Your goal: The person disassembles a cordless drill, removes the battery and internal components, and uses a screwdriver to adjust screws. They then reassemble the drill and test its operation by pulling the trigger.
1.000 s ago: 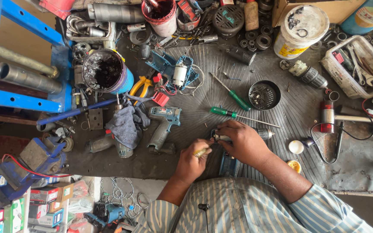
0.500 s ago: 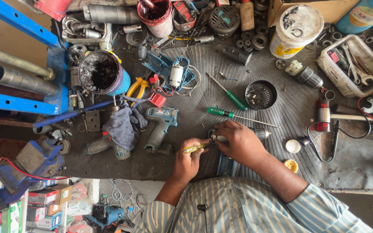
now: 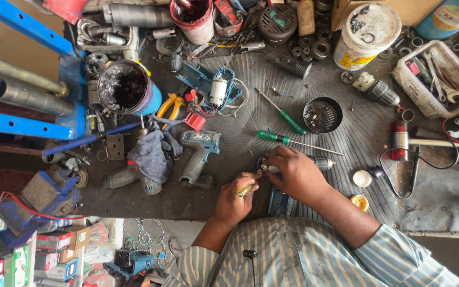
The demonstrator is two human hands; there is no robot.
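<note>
My right hand grips a small motor part with a metal shaft end, pressed down on the grey ribbed mat. My left hand holds a yellow-handled tool whose tip points at the left end of that part. Just beyond my right hand lie two green-handled screwdrivers. A teal drill body lies left of my hands, beside a grey-blue rag.
A black can of dark grease, an opened blue drill housing, orange pliers, a round black cap, a white bucket, a tray of wrenches, a red-banded hammer and a blue vise crowd the bench.
Both hands stay on the motor part; the left hand has shifted slightly with the yellow-handled tool. The view has drifted a little.
</note>
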